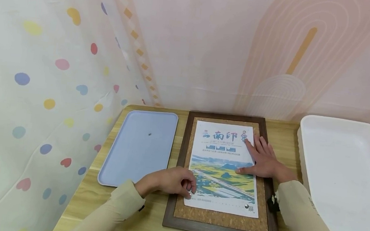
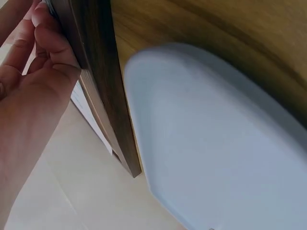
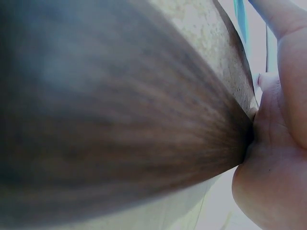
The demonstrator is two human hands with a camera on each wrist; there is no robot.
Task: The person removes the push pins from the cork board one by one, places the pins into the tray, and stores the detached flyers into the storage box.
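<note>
A: How many pins show?

B: Three: one on the blue tray [image 1: 137, 151] at nine o'clock of the cork board [image 1: 220, 217], two in the poster [image 1: 223, 166], at its upper and lower right corners.

A: And the hands?

B: The left hand [image 1: 174, 180] curls its fingers [image 1: 187, 185] at the poster's lower left corner; what they pinch is hidden. The right hand [image 1: 263, 161] lies flat, fingers straight, on the glossy paper. A white tray [image 1: 347, 181], cut off, sits at three o'clock on the wooden surface [image 1: 148, 229].

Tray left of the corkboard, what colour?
Pale blue tray, clearest in the head view.
</note>
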